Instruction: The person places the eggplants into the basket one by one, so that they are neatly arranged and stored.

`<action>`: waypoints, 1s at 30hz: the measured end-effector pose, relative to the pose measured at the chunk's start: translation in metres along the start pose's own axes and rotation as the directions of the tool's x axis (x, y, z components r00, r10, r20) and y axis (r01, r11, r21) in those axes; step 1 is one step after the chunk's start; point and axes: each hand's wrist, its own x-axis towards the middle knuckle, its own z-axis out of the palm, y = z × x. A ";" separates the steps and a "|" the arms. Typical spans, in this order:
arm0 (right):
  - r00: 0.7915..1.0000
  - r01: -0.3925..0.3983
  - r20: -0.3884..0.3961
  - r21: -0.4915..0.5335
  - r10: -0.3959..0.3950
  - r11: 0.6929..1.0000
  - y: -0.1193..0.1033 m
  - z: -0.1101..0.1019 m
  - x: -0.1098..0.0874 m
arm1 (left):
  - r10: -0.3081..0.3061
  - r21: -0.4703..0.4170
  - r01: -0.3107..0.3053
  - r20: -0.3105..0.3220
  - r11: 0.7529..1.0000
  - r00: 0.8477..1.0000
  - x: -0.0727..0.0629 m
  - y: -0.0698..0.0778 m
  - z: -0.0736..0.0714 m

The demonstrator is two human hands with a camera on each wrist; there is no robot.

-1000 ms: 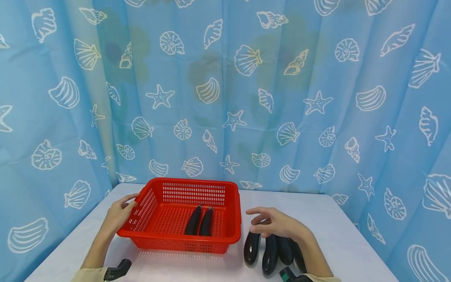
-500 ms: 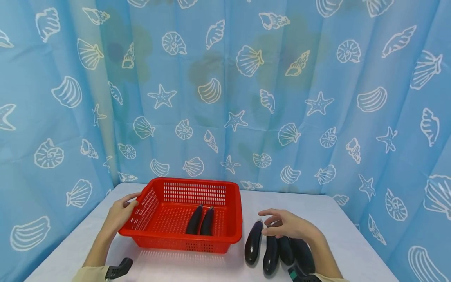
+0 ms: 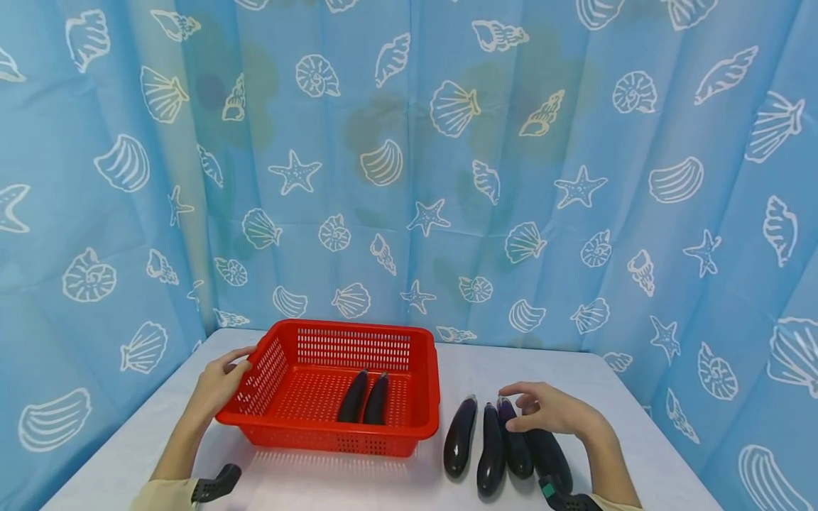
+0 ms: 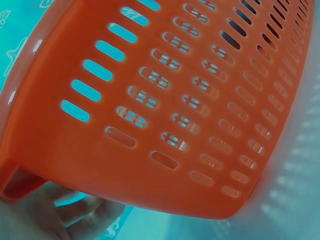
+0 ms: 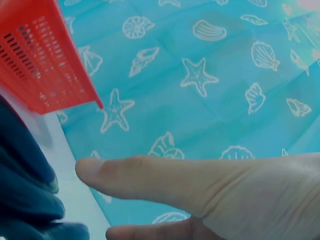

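My left hand point(image 3: 220, 383) holds the left rim of a red plastic basket point(image 3: 332, 438); in the left wrist view its fingers point(image 4: 82, 217) show beyond the basket's edge. Two dark eggplants point(image 3: 353, 397) lie side by side inside the basket, toward its right. To the right of it, several more eggplants point(image 3: 459, 443) lie in a row on the table. Over the stem ends of the right-hand ones hovers my right hand point(image 3: 556, 409), fingers loosely bent and thumb apart, nothing between them. The right wrist view shows the thumb point(image 5: 145, 180) beside the dark eggplants point(image 5: 25, 170).
A white cloth point(image 3: 358, 482) covers the table. Behind and at both sides hangs a blue curtain point(image 3: 409, 177) with white seashell and starfish prints. Black straps with devices point(image 3: 217, 486) sit on the wrists.
My right hand has moved right across the row of eggplants, uncovering the stem ends of the left ones. My left hand and the basket stay put; the view shifts slightly.
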 end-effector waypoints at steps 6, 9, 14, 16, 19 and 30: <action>0.996 -0.084 -0.040 -0.041 0.082 0.996 0.006 -0.001 -0.002 | 0.000 0.008 0.000 0.000 1.000 1.000 0.001 0.001 -0.001; 0.990 -0.130 -0.060 -0.070 0.126 0.989 0.009 -0.002 -0.003 | 0.001 0.007 -0.001 0.001 1.000 1.000 0.000 0.000 -0.002; 0.977 -0.210 -0.071 -0.118 0.202 0.971 0.013 -0.003 -0.002 | 0.000 0.008 0.000 -0.001 1.000 1.000 -0.001 0.000 -0.002; 0.972 -0.232 -0.064 -0.127 0.226 0.964 0.015 -0.003 -0.002 | 0.001 0.009 -0.001 0.003 1.000 1.000 -0.001 0.001 -0.003; 0.971 -0.239 -0.051 -0.137 0.234 0.961 0.017 -0.002 -0.002 | 0.001 0.005 -0.001 0.006 1.000 1.000 -0.001 0.000 -0.003; 0.959 -0.284 -0.009 -0.116 0.285 0.952 0.029 0.000 0.001 | 0.000 0.004 0.000 0.006 1.000 1.000 -0.001 0.003 -0.002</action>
